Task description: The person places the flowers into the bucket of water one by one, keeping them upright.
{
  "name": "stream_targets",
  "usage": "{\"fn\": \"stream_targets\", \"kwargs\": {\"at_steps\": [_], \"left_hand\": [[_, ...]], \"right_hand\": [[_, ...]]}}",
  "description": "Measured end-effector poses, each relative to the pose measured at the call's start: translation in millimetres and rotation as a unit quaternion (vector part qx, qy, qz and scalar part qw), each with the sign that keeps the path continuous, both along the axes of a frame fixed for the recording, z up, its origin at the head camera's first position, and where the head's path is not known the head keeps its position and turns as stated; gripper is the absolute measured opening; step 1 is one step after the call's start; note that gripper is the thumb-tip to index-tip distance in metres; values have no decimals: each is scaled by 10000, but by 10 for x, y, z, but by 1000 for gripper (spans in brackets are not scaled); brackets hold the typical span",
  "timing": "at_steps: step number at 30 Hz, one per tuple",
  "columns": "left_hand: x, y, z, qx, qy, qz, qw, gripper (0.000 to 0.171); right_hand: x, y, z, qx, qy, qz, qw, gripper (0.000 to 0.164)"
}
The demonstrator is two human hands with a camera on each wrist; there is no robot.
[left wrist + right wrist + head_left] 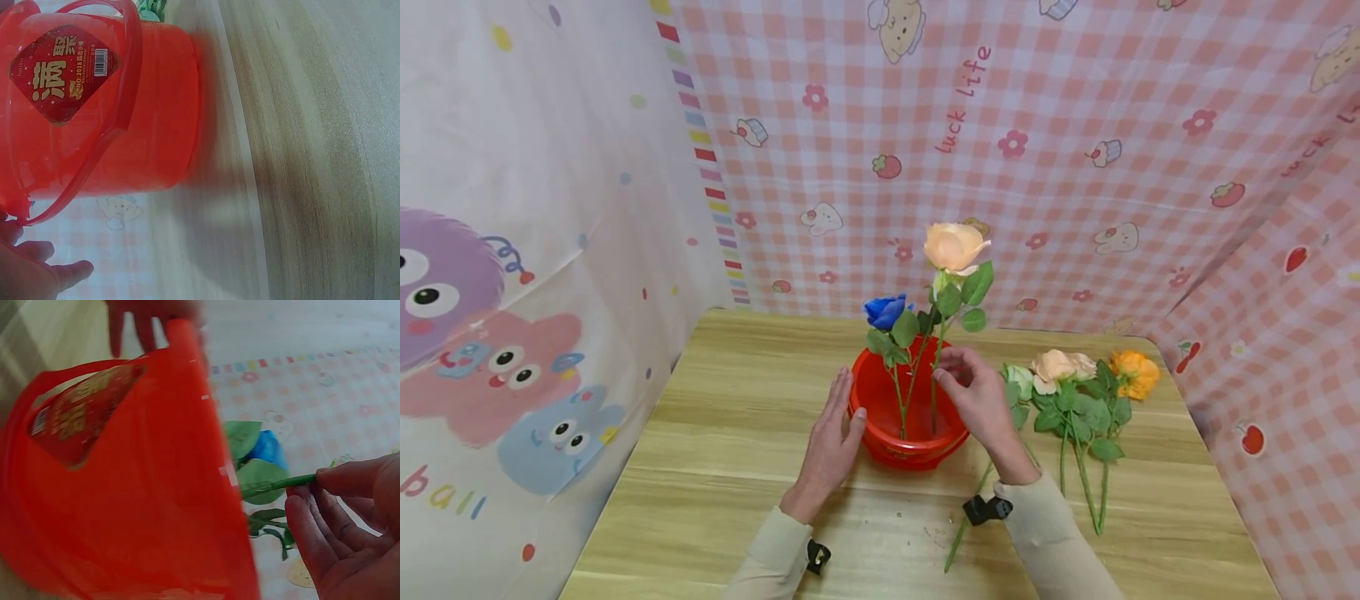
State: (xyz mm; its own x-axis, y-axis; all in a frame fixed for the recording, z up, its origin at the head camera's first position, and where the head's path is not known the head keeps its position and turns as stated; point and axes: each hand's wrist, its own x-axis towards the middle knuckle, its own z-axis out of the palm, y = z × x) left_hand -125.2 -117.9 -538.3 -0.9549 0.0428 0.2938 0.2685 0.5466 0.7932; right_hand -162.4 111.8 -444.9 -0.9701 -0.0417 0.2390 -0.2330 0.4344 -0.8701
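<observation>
A red plastic bucket [910, 457] stands on the wooden table, a diamond-shaped label [62, 74] on its side and its handle [128, 81] hanging down. My left hand [829, 446] rests at the bucket's left rim with its fingers extended. Between thumb and fingers, my right hand [979, 398] pinches the green stem [290, 481] of a peach rose [953, 248]. That stem reaches down inside the bucket, and the bloom rises well above the rim. Beside it, a blue rose [885, 311] with green leaves leans in the bucket, its stem [899, 400] visible against the red inside.
Right of the bucket lie more flowers: peach roses [1060, 368], an orange flower [1135, 375] and a pale green-white one [1019, 380]. A long stem [958, 542] runs under the right forearm. Small crumbs [936, 532] dot the front. Patterned cloth [850, 133] hangs behind the table.
</observation>
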Motion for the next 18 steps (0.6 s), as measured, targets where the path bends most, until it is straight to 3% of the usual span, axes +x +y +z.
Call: {"fn": "stream_targets", "kwargs": {"at_steps": [7, 18], "left_hand": [[5, 5, 9, -16, -10, 18, 10000, 61], [11, -3, 24, 20, -32, -30, 10000, 61]], "right_hand": [[-50, -53, -67, 376, 53, 170, 9991, 20], [-129, -125, -98, 815, -236, 255, 9961, 17]]}}
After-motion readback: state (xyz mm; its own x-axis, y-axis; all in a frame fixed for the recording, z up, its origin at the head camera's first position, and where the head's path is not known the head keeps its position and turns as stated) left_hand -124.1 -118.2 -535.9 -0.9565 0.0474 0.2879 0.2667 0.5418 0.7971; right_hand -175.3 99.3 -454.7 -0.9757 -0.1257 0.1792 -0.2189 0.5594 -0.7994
